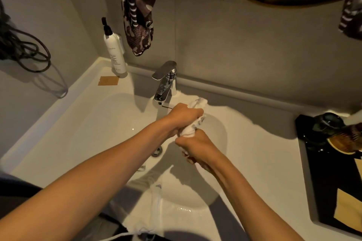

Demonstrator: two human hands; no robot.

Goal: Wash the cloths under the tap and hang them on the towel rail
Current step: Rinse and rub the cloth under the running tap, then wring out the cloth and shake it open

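Observation:
A white cloth is twisted into a tight roll over the white basin. My left hand grips its upper part and my right hand grips its lower part, both fists curled round it. One end of the cloth sticks out above my left hand. The chrome tap stands just behind and to the left of my hands. A dark patterned cloth hangs on the wall above the tap. Another white cloth lies over the basin's front rim.
A white pump bottle stands at the back left corner beside an orange card. A black tray with dark items lies on the right of the counter. A coiled black cable hangs on the left wall.

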